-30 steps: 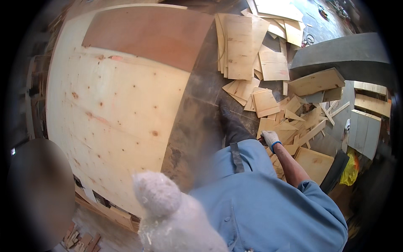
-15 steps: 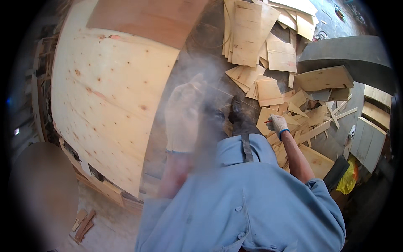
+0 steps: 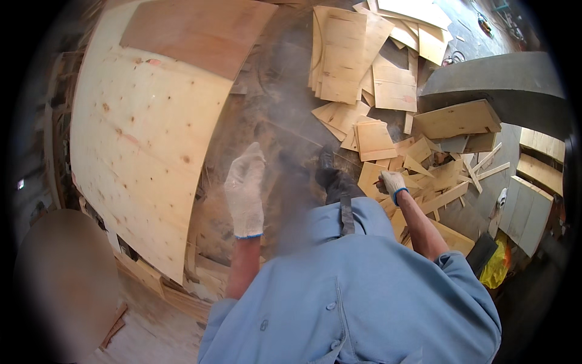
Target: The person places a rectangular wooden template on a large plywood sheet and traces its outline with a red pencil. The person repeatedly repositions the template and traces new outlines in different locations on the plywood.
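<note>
Reaching down to the right, the person's gloved right hand (image 3: 393, 182) sits among a heap of small plywood offcuts (image 3: 424, 173) on the floor. Its fingers curl together around something thin with a reddish tip; what it is cannot be told, nor how firmly the grip closes on it. The offcuts lie scattered and overlapping, just beyond the person's dark shoe (image 3: 332, 179). The left hand (image 3: 245, 189), in a white knit glove with a blue cuff, hangs in the air in front of the body with its fingers held straight and close together, its grip clamped on nothing. Left of that hand lies a big pale plywood sheet (image 3: 136, 133) with knots, a browner sheet (image 3: 194, 30) on its far end. Farther out, larger cut boards (image 3: 342, 54) are piled on the dusty dark floor (image 3: 267, 109).
</note>
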